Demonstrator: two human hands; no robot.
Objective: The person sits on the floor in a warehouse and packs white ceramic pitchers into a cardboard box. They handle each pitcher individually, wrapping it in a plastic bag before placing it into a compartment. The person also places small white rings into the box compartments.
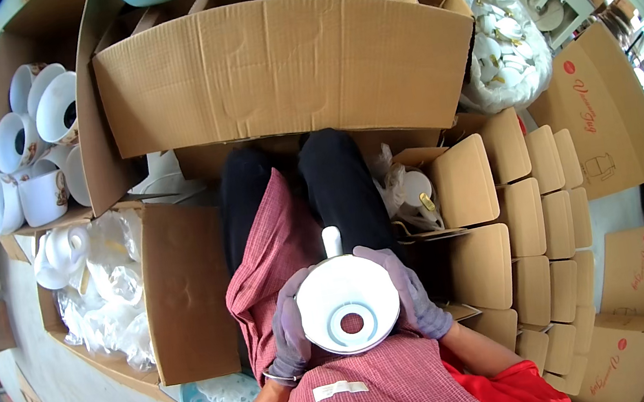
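Observation:
Above my lap I hold a white jug body (315, 300), its wide mouth facing up and a round hole showing through its bottom. Its handle (332, 242) points away from me. My left hand (288, 337), in a grey glove, grips the left side of the rim. Against the right side presses my right hand (416, 295), gloved the same way. More white jug bodies (44, 195), some with a printed pattern, lie piled in a carton at the upper left.
A large divided carton (278, 67) stands ahead. Clear bags and white rings fill a carton (187, 294) at left. Beside it sits a blue basin (194, 400) of translucent rings. At right are a partitioned carton (476, 270) and a bag of white lids (502, 44).

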